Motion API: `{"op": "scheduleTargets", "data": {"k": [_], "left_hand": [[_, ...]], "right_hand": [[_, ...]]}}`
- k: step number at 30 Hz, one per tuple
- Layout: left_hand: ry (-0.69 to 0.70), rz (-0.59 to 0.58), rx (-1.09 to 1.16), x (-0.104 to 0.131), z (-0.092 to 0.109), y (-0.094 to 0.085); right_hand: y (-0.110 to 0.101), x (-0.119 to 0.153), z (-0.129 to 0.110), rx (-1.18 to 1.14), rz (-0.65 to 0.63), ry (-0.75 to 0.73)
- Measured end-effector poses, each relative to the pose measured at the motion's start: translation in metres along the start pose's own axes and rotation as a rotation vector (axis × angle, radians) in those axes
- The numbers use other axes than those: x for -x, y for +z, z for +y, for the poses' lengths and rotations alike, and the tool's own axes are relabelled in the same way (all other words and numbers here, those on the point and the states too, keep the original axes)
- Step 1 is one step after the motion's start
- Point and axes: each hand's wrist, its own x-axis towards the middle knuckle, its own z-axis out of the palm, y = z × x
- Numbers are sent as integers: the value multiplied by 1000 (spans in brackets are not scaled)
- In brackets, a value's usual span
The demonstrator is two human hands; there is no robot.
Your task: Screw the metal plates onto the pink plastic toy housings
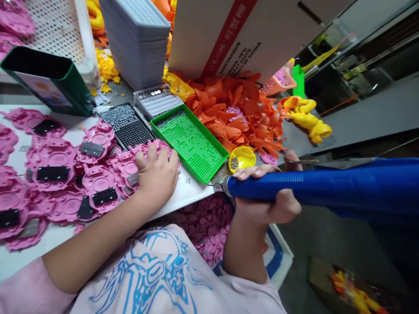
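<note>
We rest our left hand (pixel 159 172), grip spread over glossy pink plastic casings (pixel 126 165). Right of it, a green perforated tray (pixel 191 141) holds small metal bits. Our right hand (pixel 266 192) clamps its grip around the ribbed blue electric screwdriver (pixel 271 185), long axis crosswise, bit pointing left.

Pink casings (pixel 70 203), overlapping, blue screwdriver (pixel 322 181), sideways

Glossy pink plastic housings (pixel 104 196), smooth blue plastic screwdriver body (pixel 271 183), matt brown cardboard box (pixel 262 30), shiny metal screws (pixel 234 163).
</note>
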Motion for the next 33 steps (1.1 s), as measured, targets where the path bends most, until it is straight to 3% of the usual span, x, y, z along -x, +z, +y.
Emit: {"op": "scheduleTargets", "data": {"k": [4, 11, 17, 23, 26, 29, 33], "left_hand": [[27, 2, 36, 0, -4, 5], [102, 152, 45, 7, -6, 6], [135, 145, 93, 3, -9, 8], [248, 213, 214, 12, -4, -6], [439, 153, 368, 28, 3, -12], [623, 11, 514, 45, 8, -7], [654, -125, 514, 54, 6, 10]], "right_hand": [[9, -13, 13, -38, 10, 51], [17, -22, 47, -6, -19, 175], [17, -24, 65, -10, -61, 239], [14, -23, 71, -72, -123, 201], [14, -24, 71, -107, -151, 199], [15, -25, 70, -102, -150, 203], [18, -23, 69, -32, -85, 230]]}}
